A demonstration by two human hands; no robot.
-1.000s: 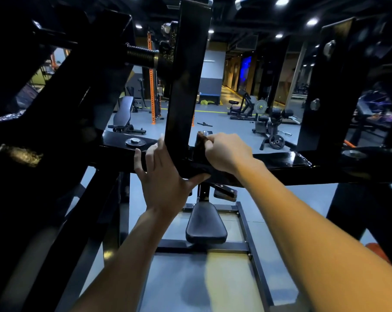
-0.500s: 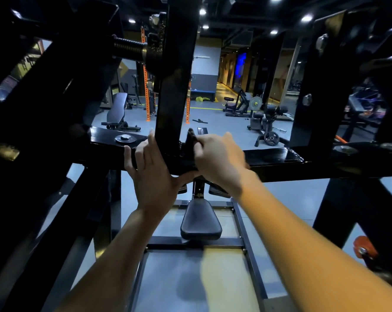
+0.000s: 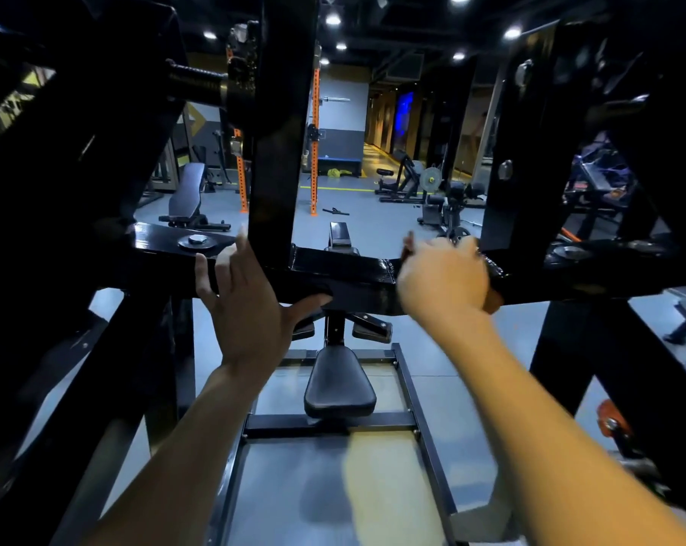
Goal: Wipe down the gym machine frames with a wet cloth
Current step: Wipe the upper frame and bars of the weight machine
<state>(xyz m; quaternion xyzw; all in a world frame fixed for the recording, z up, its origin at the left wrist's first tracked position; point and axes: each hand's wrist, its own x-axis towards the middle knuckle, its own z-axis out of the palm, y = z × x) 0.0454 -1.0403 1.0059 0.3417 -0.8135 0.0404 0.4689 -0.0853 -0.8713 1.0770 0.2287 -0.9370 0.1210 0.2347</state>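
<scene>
Nearest to you, below the black crossbar (image 3: 345,269), your two forearms reach up over the machine's padded seat (image 3: 338,388) and its floor frame (image 3: 329,425). The crossbar runs level across your view, and everything else sits around it. A thick black upright (image 3: 282,124) rises from the crossbar just left of its middle, and a second black upright (image 3: 526,143) stands at its right end; dark slanted frame members fill the whole left side. A bolt with a washer (image 3: 196,241) sits on the crossbar's top at the left.

Your left hand (image 3: 246,301) rests on the crossbar at the foot of the middle upright, fingers (image 3: 215,266) straight and spread over the near face, thumb stretched to the right along the lower edge. It holds nothing.

Your right hand (image 3: 443,281) is on the crossbar to the right of that upright, fingers curled down over the bar. The hand is blurred. A dark cloth (image 3: 495,271) shows at its right edge, lying on the bar's top, and the fingers appear to grip it. The bar's top between your hands glistens.

Beyond the crossbar lie the grey gym floor (image 3: 365,214), an incline bench (image 3: 187,195) to the left, two orange rack posts (image 3: 315,143), and a plate-loaded machine (image 3: 432,187) to the right.
</scene>
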